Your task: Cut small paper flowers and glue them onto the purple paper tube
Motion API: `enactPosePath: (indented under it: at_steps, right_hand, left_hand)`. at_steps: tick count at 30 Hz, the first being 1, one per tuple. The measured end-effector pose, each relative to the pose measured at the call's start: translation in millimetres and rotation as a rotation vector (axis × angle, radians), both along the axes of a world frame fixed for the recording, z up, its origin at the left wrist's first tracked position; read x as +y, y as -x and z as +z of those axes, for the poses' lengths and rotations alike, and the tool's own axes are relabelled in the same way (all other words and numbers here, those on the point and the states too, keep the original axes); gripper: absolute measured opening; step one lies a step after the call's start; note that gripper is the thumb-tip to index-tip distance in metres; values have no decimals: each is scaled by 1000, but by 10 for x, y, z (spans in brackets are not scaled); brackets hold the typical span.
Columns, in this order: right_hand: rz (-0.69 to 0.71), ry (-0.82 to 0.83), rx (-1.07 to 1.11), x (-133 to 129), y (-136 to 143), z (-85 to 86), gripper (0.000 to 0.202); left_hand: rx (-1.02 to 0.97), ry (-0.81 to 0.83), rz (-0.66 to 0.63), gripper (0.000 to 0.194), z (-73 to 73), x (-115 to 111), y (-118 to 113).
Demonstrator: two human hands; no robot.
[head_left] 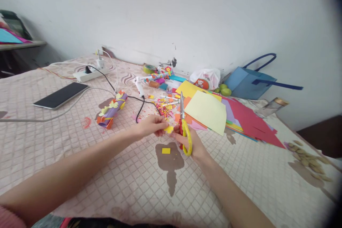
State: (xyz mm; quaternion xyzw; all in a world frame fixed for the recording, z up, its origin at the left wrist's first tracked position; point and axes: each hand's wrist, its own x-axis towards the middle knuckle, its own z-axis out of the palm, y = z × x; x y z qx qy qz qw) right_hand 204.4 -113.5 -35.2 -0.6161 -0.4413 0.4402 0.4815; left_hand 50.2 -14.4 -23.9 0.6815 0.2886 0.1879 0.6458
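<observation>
Between the fingertips of my left hand (153, 125) is a small yellow paper piece (169, 129). My right hand (194, 141) holds scissors (187, 138) with yellow and red handles, blades pointing up and away from me; its fingertips also meet the yellow piece. Below them, a yellow paper rectangle (166, 151) lies on the patterned tablecloth (128, 181). Small coloured paper scraps (166, 108) are heaped just beyond my hands. To the left rests a purple paper roll (113, 109) decorated with yellow and orange paper flowers.
Sheets of coloured paper (207, 110) are stacked at right, near a blue bag (249, 82). A white glue gun (139, 87) with a black cord stands behind the scraps. At left are a phone (61, 95) and a power strip (91, 74). Almonds or similar nuts (307, 158) lie far right.
</observation>
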Motion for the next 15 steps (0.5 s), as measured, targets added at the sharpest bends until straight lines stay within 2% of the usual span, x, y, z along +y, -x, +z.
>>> enactPosePath:
  at_steps: [1, 3, 5, 6, 8, 12, 15]
  right_hand:
    - [-9, 4, 3, 1, -7, 3, 30]
    - [-21, 1, 19, 4, -30, 4, 30]
    - [-8, -25, 34, 8, -57, -3, 29]
    - [2, -38, 37, 10, -68, -7, 29]
    - [17, -56, 34, 11, -80, -14, 27]
    - [20, -59, 15, 10, -75, -15, 27]
    - [20, -58, 17, 10, -71, -14, 27]
  left_hand:
    - [6, -40, 45, 28, 35, 76, 44]
    - [33, -213, 226, 26, 85, 252, 147]
    - [159, -506, 445, 24, 93, 410, 245]
    - [239, -640, 496, 23, 81, 466, 282]
    - [336, -777, 478, 20, 34, 522, 324]
    - [529, -833, 439, 20, -65, 507, 328]
    - [604, -858, 422, 22, -92, 525, 341]
